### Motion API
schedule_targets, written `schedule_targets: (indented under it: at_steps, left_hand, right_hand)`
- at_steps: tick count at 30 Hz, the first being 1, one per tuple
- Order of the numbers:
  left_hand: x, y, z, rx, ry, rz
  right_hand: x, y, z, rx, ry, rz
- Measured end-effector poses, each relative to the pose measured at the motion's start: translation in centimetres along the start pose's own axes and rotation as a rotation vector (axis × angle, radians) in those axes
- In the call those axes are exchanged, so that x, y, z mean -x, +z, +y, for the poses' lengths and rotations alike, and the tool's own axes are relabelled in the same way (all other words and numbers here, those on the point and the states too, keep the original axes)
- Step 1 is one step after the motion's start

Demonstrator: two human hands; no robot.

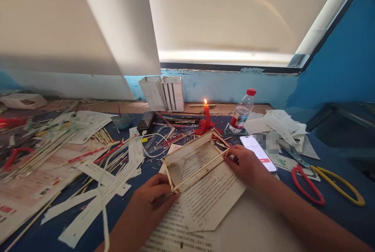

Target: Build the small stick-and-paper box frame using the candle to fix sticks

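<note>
Between my hands is a small open box frame (197, 172) of thin wooden sticks with printed paper on its sides. My left hand (154, 199) pinches its near left corner. At its right end, my right hand (241, 166) grips the frame with thumb and fingers. Under it lie printed paper sheets (213, 205). Just beyond the frame a lit red candle (206, 113) stands upright in a mass of red wax (202, 128). A phone (258, 153) with a lit screen lies beside my right hand.
Right of the candle stands a water bottle (242, 111). Scissors (307, 185) with red and yellow handles lie at the right. Two paper-covered boxes (162, 93) stand by the wall. A black charger (146, 123), white cable (104, 201), paper strips (84, 215) and loose sticks clutter the left.
</note>
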State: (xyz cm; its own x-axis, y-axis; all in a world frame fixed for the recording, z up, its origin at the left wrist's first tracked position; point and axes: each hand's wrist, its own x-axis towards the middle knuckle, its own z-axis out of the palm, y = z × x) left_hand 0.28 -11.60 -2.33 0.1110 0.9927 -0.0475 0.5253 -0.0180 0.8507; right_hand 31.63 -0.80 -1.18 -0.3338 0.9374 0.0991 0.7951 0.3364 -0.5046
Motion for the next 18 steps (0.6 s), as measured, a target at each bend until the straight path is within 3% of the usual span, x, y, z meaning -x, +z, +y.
schedule_targets:
  at_steps: [7,12,18]
  left_hand:
    - [0.4,-0.2,-0.2,-0.129,0.043,0.054]
    - [1.2,-1.3,-1.0,-0.217,0.096,0.100]
    - [2.4,-2.2,-3.3,-0.505,0.310,0.328]
  right_hand:
    - [3.1,-0.6,-1.2,0.196,-0.107,0.111]
    - [4.6,-0.1,-4.3,0.147,-0.358,-0.068]
    - [3.6,1.7,-6.8,0.305,-0.512,-0.213]
